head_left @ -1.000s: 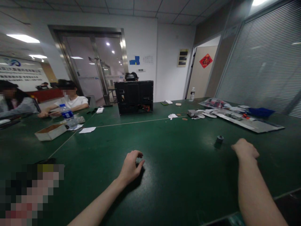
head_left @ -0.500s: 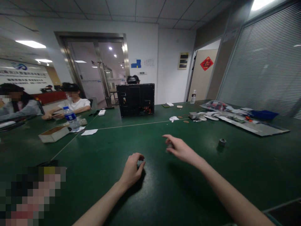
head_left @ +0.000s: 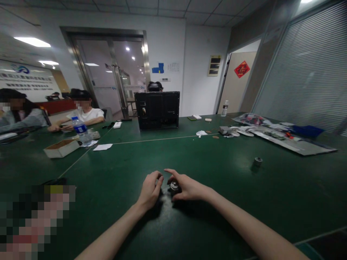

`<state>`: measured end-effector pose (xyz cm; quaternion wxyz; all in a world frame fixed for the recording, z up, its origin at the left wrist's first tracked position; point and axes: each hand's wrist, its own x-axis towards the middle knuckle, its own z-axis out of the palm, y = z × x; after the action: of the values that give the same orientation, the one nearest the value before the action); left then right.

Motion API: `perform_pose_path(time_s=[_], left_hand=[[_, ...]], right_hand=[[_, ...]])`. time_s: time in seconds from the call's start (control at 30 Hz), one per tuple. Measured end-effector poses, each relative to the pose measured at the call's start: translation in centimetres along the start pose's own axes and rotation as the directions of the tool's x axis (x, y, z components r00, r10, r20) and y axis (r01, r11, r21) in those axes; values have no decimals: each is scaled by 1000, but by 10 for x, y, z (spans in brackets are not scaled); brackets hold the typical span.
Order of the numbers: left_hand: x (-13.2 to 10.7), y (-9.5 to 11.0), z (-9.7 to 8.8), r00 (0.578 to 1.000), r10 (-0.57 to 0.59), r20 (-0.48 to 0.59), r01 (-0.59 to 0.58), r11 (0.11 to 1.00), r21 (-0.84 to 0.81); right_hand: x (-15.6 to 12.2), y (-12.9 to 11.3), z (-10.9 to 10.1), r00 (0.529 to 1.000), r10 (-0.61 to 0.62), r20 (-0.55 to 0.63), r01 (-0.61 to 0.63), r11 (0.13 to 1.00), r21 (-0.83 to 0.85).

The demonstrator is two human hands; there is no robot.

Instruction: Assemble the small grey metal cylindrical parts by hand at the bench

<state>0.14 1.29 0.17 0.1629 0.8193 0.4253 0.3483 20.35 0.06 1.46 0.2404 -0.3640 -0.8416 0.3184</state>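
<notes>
Near the middle of the green table (head_left: 130, 169), my right hand (head_left: 189, 187) grips a small round metal part (head_left: 174, 186) with a stepped, shiny top. Its index finger stretches forward past the part, and the thumb lies on the near side. Just to the left, my left hand (head_left: 151, 189) is closed, fingers curled toward the thumb. Whatever it may hold is hidden by the fingers. A narrow gap separates the two hands. A similar small metal cylinder (head_left: 258, 161) stands alone on the table to the right.
A black open-frame case (head_left: 158, 110) stands at the far side, with a person behind it. To the left are an open cardboard box (head_left: 61, 148), a water bottle (head_left: 81, 130) and white paper (head_left: 102, 147). Two people sit beyond. A board with parts (head_left: 295, 142) and a blue tray (head_left: 309, 130) lie right.
My right hand has come left and nearer with the metal part, now beside my left hand. My left hand has shifted slightly left, its fingers more closed. The view has tilted a little.
</notes>
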Motion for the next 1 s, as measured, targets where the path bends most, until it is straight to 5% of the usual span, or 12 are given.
perform_pose_path(time_s=[0.47,0.67,0.87,1.0], left_hand=[[-9,17,-8,945,296,142,-293,955,-42],[-10,21,-8,947,253,197,-251,967,-36],[-8,16,-4,963,232,136,-232,973,-19],[-7,13,-2,973,199,114,-199,980,-15]], right_hand=[[6,30,12,1000,9,30,-14,982,186],[7,23,16,996,81,-38,-70,970,234],[9,19,17,986,151,-72,-122,944,307],[10,21,18,980,184,-77,-122,858,499]])
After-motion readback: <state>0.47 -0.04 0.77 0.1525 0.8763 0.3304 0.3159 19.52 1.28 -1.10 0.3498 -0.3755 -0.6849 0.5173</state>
